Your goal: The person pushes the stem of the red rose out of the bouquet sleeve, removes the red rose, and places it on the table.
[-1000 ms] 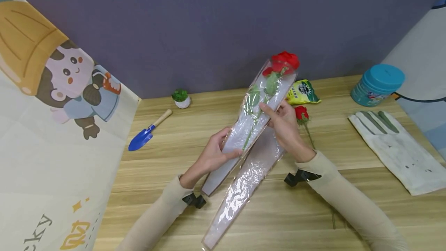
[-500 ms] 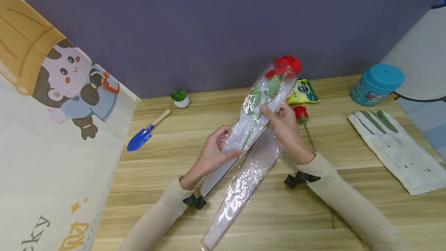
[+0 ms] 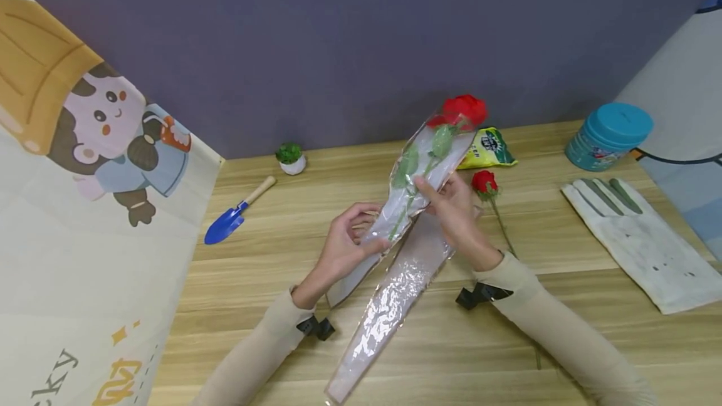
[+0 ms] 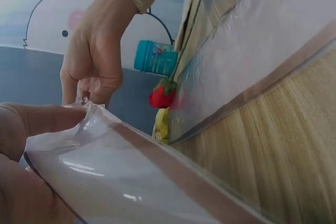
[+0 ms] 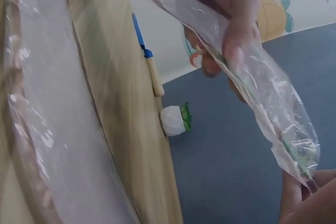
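A red rose (image 3: 465, 109) with a green stem lies inside a clear flower sleeve (image 3: 389, 215) with a pale backing, its bloom reaching past the wide upper end. My left hand (image 3: 346, 243) holds the sleeve's lower half by its edges, thumb on the front. Higher up, my right hand (image 3: 455, 215) pinches the sleeve's right edge, thumb across the front near the stem. The left wrist view shows the film crumpled by my left fingers (image 4: 50, 119). In the right wrist view the sleeve is bent between both hands. A second flower sleeve (image 3: 389, 306) lies flat beneath.
Another red rose (image 3: 485, 183) lies on the table right of my right hand, near a yellow-green packet (image 3: 491, 148). Farther right are a teal tub (image 3: 609, 136) and a work glove (image 3: 648, 249). Leftward lie a blue trowel (image 3: 237, 215) and a small potted plant (image 3: 291, 158).
My right hand has shifted slightly left and down, and the held sleeve now bends more around its middle. The bloom sits a little lower than half a second ago. My left hand has barely moved.
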The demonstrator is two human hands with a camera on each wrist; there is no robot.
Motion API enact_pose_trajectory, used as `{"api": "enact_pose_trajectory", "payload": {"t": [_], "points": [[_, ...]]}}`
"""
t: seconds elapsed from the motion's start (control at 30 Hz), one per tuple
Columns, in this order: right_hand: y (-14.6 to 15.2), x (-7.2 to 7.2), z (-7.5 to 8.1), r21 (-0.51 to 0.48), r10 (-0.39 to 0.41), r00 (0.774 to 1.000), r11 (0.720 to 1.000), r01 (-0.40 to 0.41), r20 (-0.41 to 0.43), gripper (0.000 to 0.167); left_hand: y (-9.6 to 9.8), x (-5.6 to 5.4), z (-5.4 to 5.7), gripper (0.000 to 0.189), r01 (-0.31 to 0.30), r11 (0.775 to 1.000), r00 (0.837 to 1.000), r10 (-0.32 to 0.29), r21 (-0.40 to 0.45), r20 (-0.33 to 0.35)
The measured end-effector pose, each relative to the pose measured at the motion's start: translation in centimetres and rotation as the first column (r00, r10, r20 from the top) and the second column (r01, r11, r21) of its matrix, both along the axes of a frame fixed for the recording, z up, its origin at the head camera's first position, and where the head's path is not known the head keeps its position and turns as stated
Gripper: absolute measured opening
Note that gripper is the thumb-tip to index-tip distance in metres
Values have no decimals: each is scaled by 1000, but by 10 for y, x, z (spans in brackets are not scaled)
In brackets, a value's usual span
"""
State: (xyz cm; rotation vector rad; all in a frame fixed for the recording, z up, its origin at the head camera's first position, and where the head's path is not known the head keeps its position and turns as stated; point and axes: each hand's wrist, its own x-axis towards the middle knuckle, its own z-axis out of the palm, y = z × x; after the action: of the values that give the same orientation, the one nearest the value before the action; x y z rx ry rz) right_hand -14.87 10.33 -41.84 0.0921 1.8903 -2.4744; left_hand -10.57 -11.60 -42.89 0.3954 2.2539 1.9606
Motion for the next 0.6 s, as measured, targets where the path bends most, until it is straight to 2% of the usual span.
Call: {"api": "enact_pose_trajectory", "payload": {"t": [0.13,0.27,0.6], "points": [[-5,4,-3,38,10,1000,999,-10,13,45,1,-1,-1,63,4,1000,999,-4,3,-43],[-8,7,-5,63,34,999,997,-34,2,47,1,0,-3,63,-7,1000,999,8,7,-41],[-8,10,-3,29,81,996,996,-80,-36,49,-2,0,-4,57,-46,999,997,45,-8,-55]]}}
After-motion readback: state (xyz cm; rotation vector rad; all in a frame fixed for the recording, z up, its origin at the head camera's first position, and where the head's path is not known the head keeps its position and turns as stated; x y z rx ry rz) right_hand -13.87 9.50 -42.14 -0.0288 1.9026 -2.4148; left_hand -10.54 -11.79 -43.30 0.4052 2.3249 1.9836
